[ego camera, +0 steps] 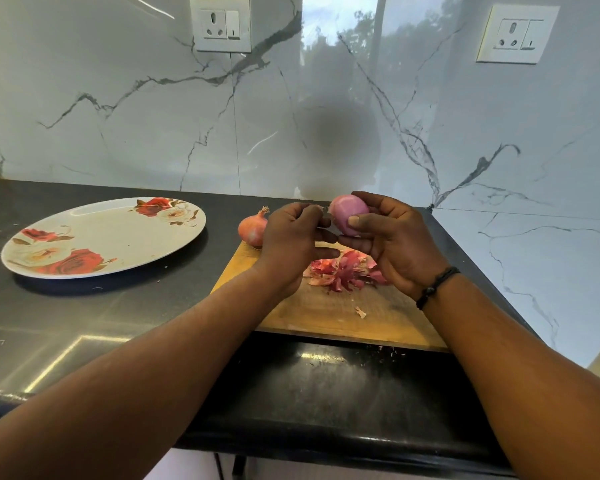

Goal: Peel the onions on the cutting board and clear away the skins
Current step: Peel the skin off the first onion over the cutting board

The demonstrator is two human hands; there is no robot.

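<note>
My right hand grips a peeled, smooth pink onion above the wooden cutting board. My left hand is beside the onion's left end and pinches a thin bit of skin there between thumb and fingertips. A second onion, still in its brown skin with a dry tip, sits at the board's far left corner. A heap of red-pink skins lies on the board under my hands, and one small scrap lies nearer to me.
A large oval plate with a rose pattern sits on the black counter to the left of the board. The marble wall stands close behind and on the right. The counter's front edge runs just below the board.
</note>
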